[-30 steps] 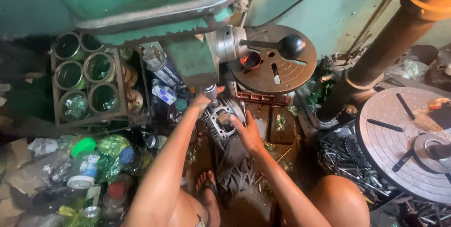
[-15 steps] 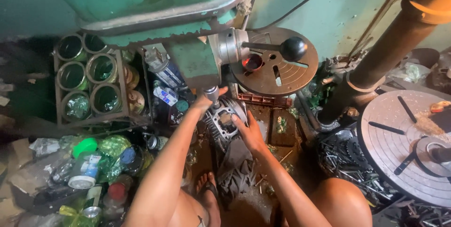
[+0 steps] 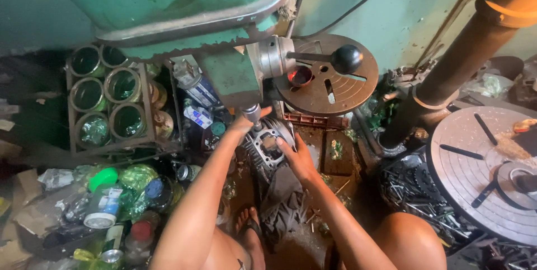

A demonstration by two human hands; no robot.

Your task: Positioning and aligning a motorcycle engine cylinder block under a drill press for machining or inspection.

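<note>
A grey finned metal engine cylinder point(image 3: 267, 146) sits under the spindle of a green drill press point(image 3: 224, 52). My left hand point(image 3: 244, 123) is up at the drill chuck point(image 3: 253, 114), fingers around its lower end, beside the cylinder's top edge. My right hand point(image 3: 296, 155) grips the cylinder's right side, fingers curled on its rim. A dark cloth point(image 3: 282, 203) hangs below the cylinder over my legs.
A round slotted table point(image 3: 335, 91) with a small red cup point(image 3: 300, 75) and a black-knobbed lever point(image 3: 345, 58) lies behind. Open paint cans point(image 3: 106, 102) in a rack sit left; bottles point(image 3: 106, 208) litter the floor. A large grey faceplate point(image 3: 481, 169) and rusty column point(image 3: 447, 74) stand right.
Both hands have stayed on the cylinder and chuck; the camera view has shifted slightly, and my right hand has settled more firmly on the cylinder's right rim.
</note>
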